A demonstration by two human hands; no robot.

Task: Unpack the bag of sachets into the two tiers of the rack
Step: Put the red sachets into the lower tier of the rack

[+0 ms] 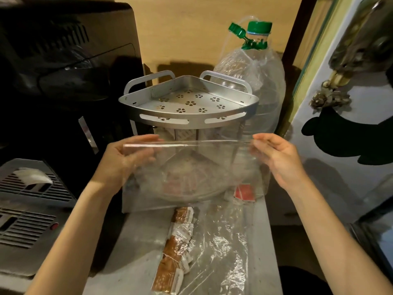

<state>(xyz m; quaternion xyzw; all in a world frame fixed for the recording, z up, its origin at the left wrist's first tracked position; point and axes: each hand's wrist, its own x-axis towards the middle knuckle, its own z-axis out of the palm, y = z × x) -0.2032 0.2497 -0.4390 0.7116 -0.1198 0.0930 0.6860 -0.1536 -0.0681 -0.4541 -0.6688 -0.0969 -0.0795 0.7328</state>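
brown sachets (173,250) lie in a row on the metal table (136,241), beside crumpled plastic wrap (223,248). above them both hands stretch a clear zip bag (180,167) taut — left hand (125,160) and right hand (276,158) each pinching a top corner. behind stands the two-tier corner rack (187,103), its upper tier bare, then a large water bottle (255,71).

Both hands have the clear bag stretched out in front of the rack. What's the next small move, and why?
Probably set the clear bag aside: left hand and right hand pinch its top edge, it looks empty, the rack's top tier is bare, and brown sachets lie on the table.
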